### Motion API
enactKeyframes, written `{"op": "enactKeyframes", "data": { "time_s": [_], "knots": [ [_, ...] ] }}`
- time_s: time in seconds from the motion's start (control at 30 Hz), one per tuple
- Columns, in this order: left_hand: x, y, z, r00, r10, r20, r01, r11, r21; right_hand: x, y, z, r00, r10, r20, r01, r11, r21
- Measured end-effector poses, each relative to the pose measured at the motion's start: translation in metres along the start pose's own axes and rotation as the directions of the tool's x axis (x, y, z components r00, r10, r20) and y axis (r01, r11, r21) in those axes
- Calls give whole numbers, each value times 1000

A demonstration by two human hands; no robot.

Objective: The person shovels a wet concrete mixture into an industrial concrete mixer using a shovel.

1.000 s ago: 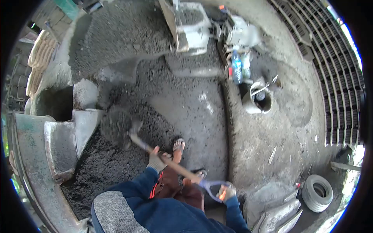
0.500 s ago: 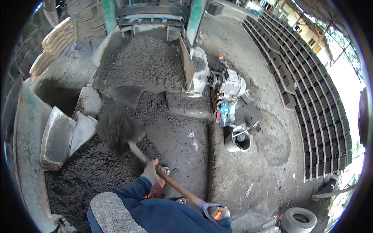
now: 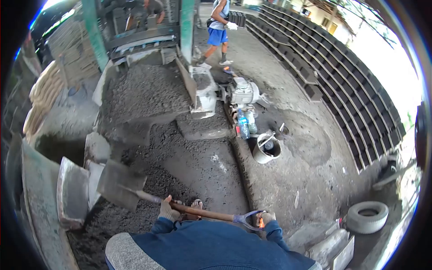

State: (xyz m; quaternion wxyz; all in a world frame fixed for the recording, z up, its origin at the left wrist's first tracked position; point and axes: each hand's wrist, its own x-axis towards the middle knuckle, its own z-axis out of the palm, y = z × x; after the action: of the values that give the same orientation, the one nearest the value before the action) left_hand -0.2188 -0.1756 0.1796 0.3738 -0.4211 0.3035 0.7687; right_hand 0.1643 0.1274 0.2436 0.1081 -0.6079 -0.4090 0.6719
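I hold a shovel (image 3: pixel 202 213) across the front of my body. My left hand (image 3: pixel 167 209), gloved, is wrapped round the lower shaft near the metal socket. The D-shaped grip at the shovel's other end is in my right hand (image 3: pixel 266 219). The flat blade (image 3: pixel 120 182), slightly blurred and with no heap on it, is over the dark loose mix (image 3: pixel 108 227) at the left. Below the shaft, a sandalled foot shows between my hands.
A person in blue shorts (image 3: pixel 218 37) walks beyond a motor (image 3: pixel 243 92). Another person (image 3: pixel 155 9) is behind the machine frame. A bucket (image 3: pixel 266 148), bottles (image 3: pixel 243 124) and a tire (image 3: pixel 367 217) are at the right. Concrete slabs (image 3: pixel 72 193) stand left; stacked blocks (image 3: pixel 333 76) line the back right.
The dark load has left the shovel blade, and the blade has moved lower and left. The shaft is nearer level. My view has shifted, and two people now show at the top.
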Motion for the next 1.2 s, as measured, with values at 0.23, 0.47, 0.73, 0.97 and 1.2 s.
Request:
{"op": "enactKeyframes", "data": {
  "time_s": [0.23,0.47,0.73,0.97,1.2],
  "knots": [
    [-97,-18,16,905,202,374,-207,978,-25,47,55,-10,983,-156,-97,88,863,-498],
    [-111,-23,26,819,246,518,-305,952,30,-35,64,-37,962,211,174,-215,977,2],
    [-19,-92,-58,986,105,128,-127,976,179,-11,176,-77,973,51,-225,-177,790,-586],
    [14,-129,-98,996,-88,-20,89,940,329,-1,277,-132,870,-170,-463,-118,840,-530],
    [-103,-116,23,952,-36,304,-89,918,387,3,255,-126,938,320,135,-334,937,105]
  ]
}}
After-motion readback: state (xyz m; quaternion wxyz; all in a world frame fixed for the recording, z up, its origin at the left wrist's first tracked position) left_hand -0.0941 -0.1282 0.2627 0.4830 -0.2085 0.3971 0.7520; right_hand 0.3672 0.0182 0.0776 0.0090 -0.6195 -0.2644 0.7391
